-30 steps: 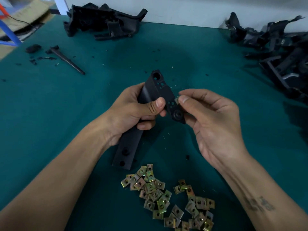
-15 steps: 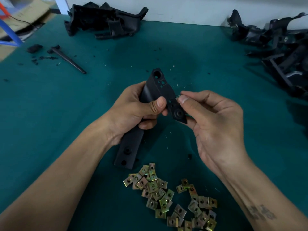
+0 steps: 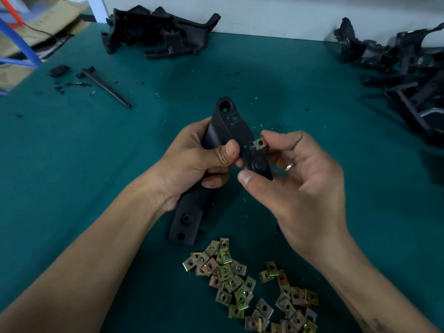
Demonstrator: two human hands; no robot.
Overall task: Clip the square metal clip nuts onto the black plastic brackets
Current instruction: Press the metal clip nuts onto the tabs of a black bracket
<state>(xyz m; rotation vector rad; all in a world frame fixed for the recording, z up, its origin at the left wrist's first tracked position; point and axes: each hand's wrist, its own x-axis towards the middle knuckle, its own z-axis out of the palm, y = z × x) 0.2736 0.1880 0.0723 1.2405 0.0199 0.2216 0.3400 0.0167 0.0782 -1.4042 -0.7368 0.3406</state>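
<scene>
Black plastic bracket [image 3: 217, 145] held above the green table [image 3: 96, 164], long axis running from lower left to upper right, upper end with its round hole pointing away. Gripped mid-body by left hand [image 3: 192, 164]: fingers wrapped round the underside, thumb [image 3: 228, 152] pressed across the top face. Lower end of bracket with two holes sticking out below the palm, near the table.

Brass-coloured clip nut [image 3: 260, 143] sitting on the right edge of the bracket's tab, just above the round boss. Right hand [image 3: 295, 188] around that tab: index fingertip curled down onto the top of the nut, thumb tip just below the tab's lower end, remaining fingers loosely curled behind. Ring [image 3: 289, 167] on one finger. Cannot tell how far the nut is seated on the edge.

Loose clip nuts [image 3: 249, 292] piled on the table near the bottom edge, between the forearms, in two rough clusters, well apart from the held bracket.

Elsewhere: finished or raw black brackets heaped at far centre-left [image 3: 158, 32] against the wall, and a bigger tangle at far right [image 3: 408, 68]. Thin black rod-like tool [image 3: 108, 88] lying far left with small black crumbs beside it. Cardboard [image 3: 40, 22] past the table's left corner.
</scene>
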